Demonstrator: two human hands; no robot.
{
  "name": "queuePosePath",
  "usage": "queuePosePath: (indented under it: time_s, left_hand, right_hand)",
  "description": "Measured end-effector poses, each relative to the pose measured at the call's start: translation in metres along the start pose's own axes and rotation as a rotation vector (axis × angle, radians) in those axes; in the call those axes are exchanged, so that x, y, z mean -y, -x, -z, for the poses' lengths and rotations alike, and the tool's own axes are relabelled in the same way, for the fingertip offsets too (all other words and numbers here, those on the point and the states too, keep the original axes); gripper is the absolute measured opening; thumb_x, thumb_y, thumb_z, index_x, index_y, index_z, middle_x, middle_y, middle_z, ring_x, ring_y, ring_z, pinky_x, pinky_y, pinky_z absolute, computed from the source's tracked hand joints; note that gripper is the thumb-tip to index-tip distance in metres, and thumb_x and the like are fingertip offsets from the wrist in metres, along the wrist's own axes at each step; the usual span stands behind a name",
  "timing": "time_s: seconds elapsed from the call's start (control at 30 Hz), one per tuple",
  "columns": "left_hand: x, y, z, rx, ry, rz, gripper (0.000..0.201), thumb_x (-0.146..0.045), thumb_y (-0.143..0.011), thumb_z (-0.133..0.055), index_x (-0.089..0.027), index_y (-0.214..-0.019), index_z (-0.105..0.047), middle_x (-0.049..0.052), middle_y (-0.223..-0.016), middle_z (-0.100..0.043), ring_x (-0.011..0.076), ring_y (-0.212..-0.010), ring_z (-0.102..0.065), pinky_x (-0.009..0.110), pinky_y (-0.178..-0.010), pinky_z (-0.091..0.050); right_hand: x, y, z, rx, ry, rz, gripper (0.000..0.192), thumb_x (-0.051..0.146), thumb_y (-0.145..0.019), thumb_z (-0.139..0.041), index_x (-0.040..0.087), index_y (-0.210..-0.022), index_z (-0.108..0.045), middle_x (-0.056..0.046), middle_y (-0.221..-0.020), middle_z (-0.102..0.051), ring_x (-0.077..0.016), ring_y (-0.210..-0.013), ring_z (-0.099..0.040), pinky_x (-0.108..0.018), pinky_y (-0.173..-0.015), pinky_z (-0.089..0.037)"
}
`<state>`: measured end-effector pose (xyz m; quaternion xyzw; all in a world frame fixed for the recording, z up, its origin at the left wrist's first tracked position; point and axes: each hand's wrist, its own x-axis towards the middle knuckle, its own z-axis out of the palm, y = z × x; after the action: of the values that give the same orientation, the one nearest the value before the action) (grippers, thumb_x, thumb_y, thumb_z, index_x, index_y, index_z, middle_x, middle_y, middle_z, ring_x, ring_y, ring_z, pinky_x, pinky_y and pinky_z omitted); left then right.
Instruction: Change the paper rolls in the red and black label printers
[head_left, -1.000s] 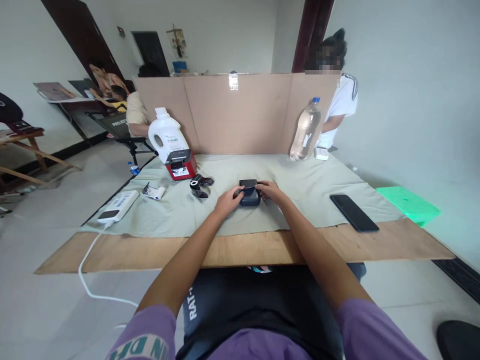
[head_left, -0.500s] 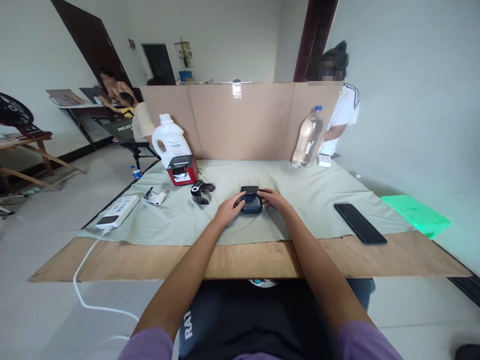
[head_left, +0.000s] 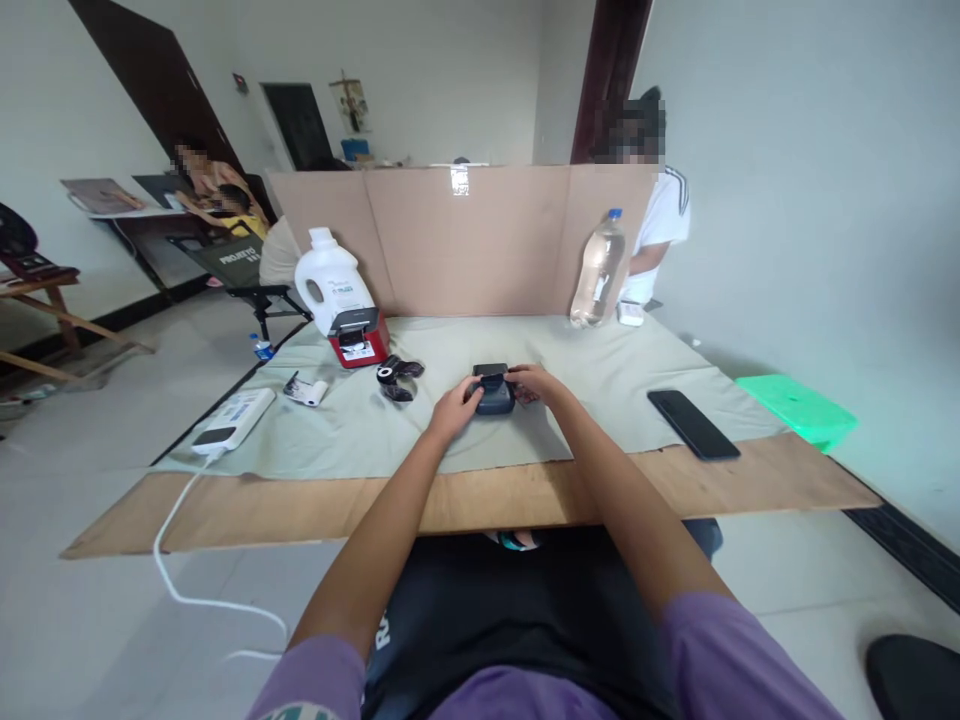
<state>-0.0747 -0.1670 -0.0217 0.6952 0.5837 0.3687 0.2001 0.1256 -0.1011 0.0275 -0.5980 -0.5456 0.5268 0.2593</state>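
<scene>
A small dark box-shaped device (head_left: 495,403) with rounded corners and a flap along its far part lies on the cloth in front of me. Its exact kind is hard to make out. My left hand (head_left: 454,408) is closed on its left side, with the thumb over the top edge. At the flap's right end, my right hand (head_left: 534,383) grips with thumb and fingers, its lower fingers curled and partly hidden. To the left of the device sits a black clamp-like object (head_left: 399,379) with a round white-ringed part.
A red and black printer-like box (head_left: 360,340) stands before a white jug (head_left: 334,282). A power strip (head_left: 234,420) and a small white item (head_left: 305,389) lie left, a phone (head_left: 691,424) right. A clear bottle (head_left: 598,270) leans against the cardboard screen (head_left: 465,245). One person sits behind it.
The whole view has shifted, so the table's things appear further left. Both hands stay at the device, and its flap looks slightly more raised.
</scene>
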Motion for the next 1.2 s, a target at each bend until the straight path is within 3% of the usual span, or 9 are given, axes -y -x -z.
queuePosePath:
  time_s: [0.13, 0.27, 0.37, 0.47, 0.67, 0.83, 0.93, 1.07, 1.2]
  left_hand:
    - [0.005, -0.01, 0.001, 0.04, 0.149, 0.056, 0.046, -0.05, -0.097, -0.048, -0.027, -0.135, -0.06, 0.001, -0.08, -0.067, 0.0166, -0.068, -0.061, 0.027, -0.071, -0.048]
    - [0.007, -0.033, 0.01, 0.223, 0.302, 0.181, 0.067, -0.056, -0.096, -0.05, -0.023, -0.154, -0.039, -0.002, -0.063, -0.059, 0.0135, -0.052, -0.053, 0.024, -0.058, -0.043]
    - [0.004, -0.049, 0.023, 0.425, 0.365, 0.332, 0.079, -0.055, -0.095, -0.054, -0.023, -0.16, -0.023, -0.003, -0.058, -0.057, 0.0118, -0.046, -0.05, 0.022, -0.049, -0.036]
    - [0.001, -0.056, 0.032, 0.53, 0.419, 0.421, 0.085, -0.055, -0.091, -0.06, -0.029, -0.161, -0.018, -0.002, -0.064, -0.062, 0.0112, -0.048, -0.054, 0.02, -0.048, -0.035]
    - [0.007, -0.053, 0.039, 0.49, 0.491, 0.43, 0.086, -0.051, -0.087, -0.065, -0.026, -0.159, -0.026, -0.002, -0.069, -0.06, 0.0101, -0.051, -0.054, 0.022, -0.052, -0.041]
    - [0.006, -0.042, 0.036, 0.578, 0.307, 0.211, 0.127, -0.046, -0.065, -0.086, -0.019, -0.162, -0.01, 0.004, -0.086, -0.069, 0.0194, -0.074, -0.066, 0.028, -0.067, -0.049]
    - [-0.003, -0.033, 0.025, 0.43, 0.025, 0.14, 0.137, -0.051, -0.052, -0.092, -0.016, -0.161, -0.016, 0.015, -0.112, -0.071, 0.033, -0.102, -0.069, 0.035, -0.082, -0.052]
    - [-0.015, -0.032, 0.012, 0.344, -0.132, 0.098, 0.133, -0.056, -0.058, -0.087, -0.018, -0.161, -0.012, 0.018, -0.114, -0.072, 0.0391, -0.107, -0.068, 0.038, -0.083, -0.051]
    - [-0.035, -0.066, -0.002, 0.289, -0.105, 0.053, 0.131, -0.053, -0.064, -0.084, -0.017, -0.161, -0.004, 0.017, -0.112, -0.072, 0.0362, -0.103, -0.07, 0.037, -0.082, -0.052]
  right_hand:
    - [-0.001, -0.001, 0.007, 0.061, -0.022, 0.003, 0.033, 0.028, -0.09, -0.07, 0.018, -0.121, -0.062, -0.003, -0.085, -0.067, -0.0084, -0.053, -0.058, -0.019, -0.046, -0.041]
    - [0.0, -0.01, 0.021, 0.229, -0.022, -0.031, 0.032, 0.031, -0.084, -0.076, 0.019, -0.112, -0.063, -0.001, -0.081, -0.066, -0.0119, -0.058, -0.063, -0.021, -0.051, -0.048]
    - [0.002, -0.018, 0.029, 0.3, -0.009, -0.051, 0.052, 0.036, -0.079, -0.081, 0.022, -0.124, -0.058, 0.001, -0.077, -0.065, -0.0151, -0.059, -0.066, -0.025, -0.054, -0.053]
    - [0.003, -0.024, 0.032, 0.309, 0.016, -0.068, 0.08, 0.038, -0.075, -0.083, 0.025, -0.144, -0.043, 0.001, -0.077, -0.065, -0.0182, -0.059, -0.068, -0.028, -0.055, -0.055]
    - [-0.001, -0.029, 0.036, 0.353, -0.03, -0.048, 0.09, 0.039, -0.077, -0.081, 0.026, -0.152, -0.034, 0.0, -0.079, -0.066, -0.0196, -0.063, -0.07, -0.026, -0.054, -0.053]
    - [-0.005, -0.016, 0.034, 0.413, 0.063, 0.095, 0.072, 0.032, -0.077, -0.077, 0.021, -0.142, -0.049, -0.005, -0.091, -0.069, -0.0199, -0.07, -0.068, -0.029, -0.06, -0.054]
    - [-0.019, -0.002, 0.018, 0.297, 0.23, 0.328, 0.061, 0.035, -0.077, -0.076, 0.017, -0.132, -0.056, -0.008, -0.101, -0.067, -0.0228, -0.085, -0.065, -0.034, -0.077, -0.054]
    - [-0.036, 0.01, 0.0, 0.076, 0.365, 0.542, 0.086, 0.034, -0.064, -0.085, 0.018, -0.139, -0.046, -0.012, -0.122, -0.056, -0.0295, -0.11, -0.057, -0.043, -0.097, -0.048]
    - [-0.021, -0.004, 0.028, -0.051, 0.402, 0.611, 0.092, 0.036, -0.064, -0.084, 0.016, -0.142, -0.042, -0.013, -0.119, -0.053, -0.0295, -0.105, -0.056, -0.043, -0.096, -0.047]
